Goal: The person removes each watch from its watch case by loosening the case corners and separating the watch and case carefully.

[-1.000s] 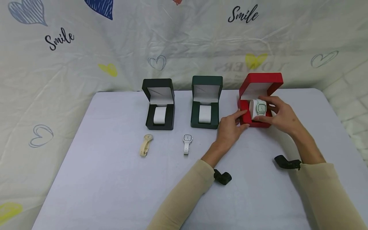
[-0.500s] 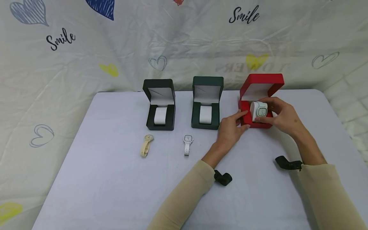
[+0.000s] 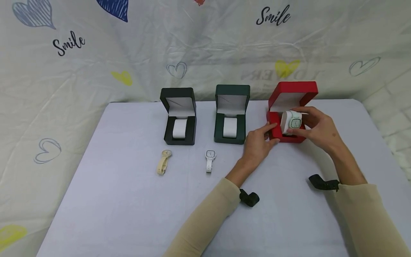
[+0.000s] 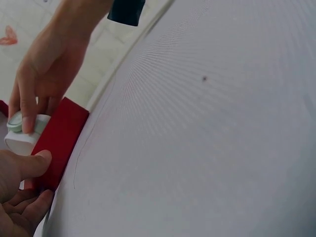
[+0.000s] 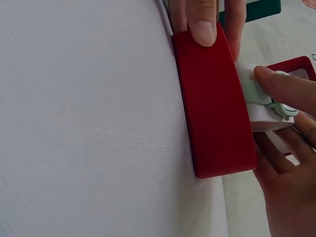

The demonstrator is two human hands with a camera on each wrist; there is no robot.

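Note:
A pale green watch [image 3: 295,123] is wrapped round a white cushion [image 3: 285,123] at the red watch box [image 3: 276,132], whose lid stands raised. My right hand [image 3: 324,132] grips the watch and cushion between thumb and fingers. In the right wrist view the cushion [image 5: 266,116] stands partly out beyond the red box's front wall [image 5: 217,108]. My left hand [image 3: 255,145] holds the box's left front corner; in the left wrist view its thumb [image 4: 34,165] presses the front wall and its fingers curl underneath. The cushion's far side is hidden.
Left of the red box stand a dark green watch box [image 3: 218,130] and a black watch box [image 3: 168,132], lids up, each with a white cushion. Before them lie a white watch [image 3: 209,160] and a cream watch [image 3: 163,162] on the white-covered table [image 3: 128,207]. A printed curtain hangs behind.
My right hand has shifted slightly right with the watch and cushion, and the watch face has turned a little. My left hand keeps its place on the red box.

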